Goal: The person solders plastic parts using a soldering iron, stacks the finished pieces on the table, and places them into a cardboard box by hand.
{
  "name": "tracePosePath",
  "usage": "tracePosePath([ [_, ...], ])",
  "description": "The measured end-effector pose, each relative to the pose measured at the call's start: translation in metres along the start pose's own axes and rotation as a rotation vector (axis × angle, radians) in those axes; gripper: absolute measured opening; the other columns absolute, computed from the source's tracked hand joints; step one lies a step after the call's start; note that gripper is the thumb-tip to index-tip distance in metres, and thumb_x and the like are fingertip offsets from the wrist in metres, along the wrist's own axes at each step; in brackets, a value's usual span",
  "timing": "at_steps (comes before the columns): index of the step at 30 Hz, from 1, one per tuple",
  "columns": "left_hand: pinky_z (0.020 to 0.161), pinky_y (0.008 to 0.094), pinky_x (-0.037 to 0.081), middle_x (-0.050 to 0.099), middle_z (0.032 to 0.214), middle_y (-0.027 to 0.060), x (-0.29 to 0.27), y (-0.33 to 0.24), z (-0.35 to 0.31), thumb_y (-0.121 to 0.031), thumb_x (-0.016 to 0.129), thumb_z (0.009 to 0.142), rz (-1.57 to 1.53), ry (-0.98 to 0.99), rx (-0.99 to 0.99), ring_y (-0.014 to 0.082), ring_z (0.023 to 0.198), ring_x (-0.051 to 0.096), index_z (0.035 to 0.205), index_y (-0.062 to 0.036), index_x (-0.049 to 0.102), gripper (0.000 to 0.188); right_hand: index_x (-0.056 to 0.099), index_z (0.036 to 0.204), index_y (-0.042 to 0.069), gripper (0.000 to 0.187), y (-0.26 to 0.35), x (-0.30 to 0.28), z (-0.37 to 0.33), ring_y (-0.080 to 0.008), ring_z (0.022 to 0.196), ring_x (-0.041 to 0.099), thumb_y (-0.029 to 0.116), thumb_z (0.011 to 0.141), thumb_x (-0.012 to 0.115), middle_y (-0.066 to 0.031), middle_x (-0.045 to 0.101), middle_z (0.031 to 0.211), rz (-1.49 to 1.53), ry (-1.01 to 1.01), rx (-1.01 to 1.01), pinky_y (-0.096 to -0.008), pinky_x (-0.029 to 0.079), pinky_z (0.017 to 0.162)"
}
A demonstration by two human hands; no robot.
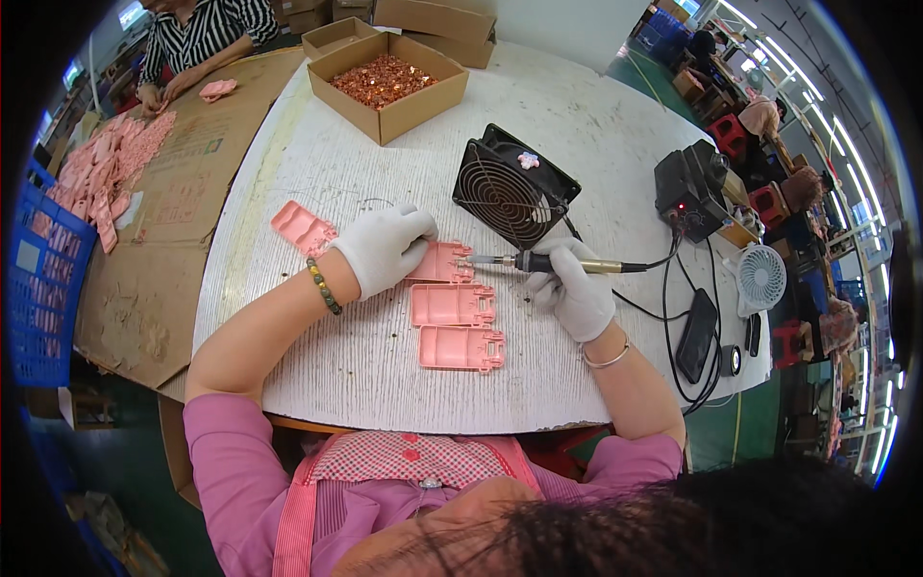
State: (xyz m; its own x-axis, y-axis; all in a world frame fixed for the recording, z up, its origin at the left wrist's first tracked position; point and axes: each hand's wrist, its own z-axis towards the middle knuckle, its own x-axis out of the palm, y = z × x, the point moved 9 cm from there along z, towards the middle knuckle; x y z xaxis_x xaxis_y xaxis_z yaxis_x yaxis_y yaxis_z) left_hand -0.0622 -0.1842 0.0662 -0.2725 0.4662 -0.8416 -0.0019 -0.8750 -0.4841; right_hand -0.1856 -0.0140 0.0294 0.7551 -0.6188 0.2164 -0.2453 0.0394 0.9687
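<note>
My right hand (579, 296), in a white glove, is wrapped round the handle of a soldering iron (536, 263). The iron's tip points left and reaches the hinged right edge of a pink plastic case part (444, 265). Closed over the left end of that part is my gloved left hand (381, 252), whose fingertips partly hide it. Two similar pink parts (450, 305) (461, 347) lie in a column just nearer to me. A further pink piece (302, 228) rests to the left, beside my left wrist.
A black square fan (505, 189) stands beyond my hands. Behind it sits a cardboard box (420, 116) of small copper-coloured pieces. At right are a black power unit (689, 188), looping cables, a phone (696, 337) and a small white fan (761, 277). Another person works at far left.
</note>
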Motion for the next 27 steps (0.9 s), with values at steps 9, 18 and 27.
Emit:
tracePosePath([
  [9, 0.071, 0.0373, 0.048, 0.058, 0.085, 0.0117, 0.0001, -0.0003, 0.0001, -0.011, 0.053, 0.081, 0.021, -0.003, -0.014, 0.0298, 0.08, 0.058, 0.088, -0.0067, 0.056, 0.009, 0.055, 0.1, 0.002, 0.024, -0.0026, -0.0022, -0.0003, -0.0072, 0.051, 0.053, 0.023, 0.091, 0.049, -0.0085, 0.063, 0.071, -0.088, -0.044, 0.038, -0.0176, 0.041, 0.046],
  [18, 0.069, 0.0372, 0.048, 0.057, 0.085, 0.0116, 0.0, -0.0012, -0.0005, -0.011, 0.053, 0.081, 0.039, -0.018, 0.006, 0.0299, 0.078, 0.058, 0.088, -0.0067, 0.056, 0.008, 0.055, 0.1, 0.002, 0.023, -0.0049, -0.0022, -0.0004, -0.0072, 0.051, 0.053, 0.023, 0.091, 0.049, -0.008, 0.063, 0.071, -0.081, -0.041, 0.053, -0.0183, 0.041, 0.046],
  [27, 0.067, 0.0367, 0.048, 0.056, 0.084, 0.0113, -0.0009, -0.0031, -0.0009, -0.01, 0.053, 0.081, 0.06, -0.028, 0.02, 0.0297, 0.076, 0.058, 0.088, -0.0071, 0.056, 0.008, 0.055, 0.1, 0.002, 0.023, -0.0015, -0.0005, -0.0009, -0.0072, 0.051, 0.053, 0.022, 0.091, 0.049, -0.008, 0.063, 0.071, -0.128, -0.05, 0.044, -0.0184, 0.041, 0.046],
])
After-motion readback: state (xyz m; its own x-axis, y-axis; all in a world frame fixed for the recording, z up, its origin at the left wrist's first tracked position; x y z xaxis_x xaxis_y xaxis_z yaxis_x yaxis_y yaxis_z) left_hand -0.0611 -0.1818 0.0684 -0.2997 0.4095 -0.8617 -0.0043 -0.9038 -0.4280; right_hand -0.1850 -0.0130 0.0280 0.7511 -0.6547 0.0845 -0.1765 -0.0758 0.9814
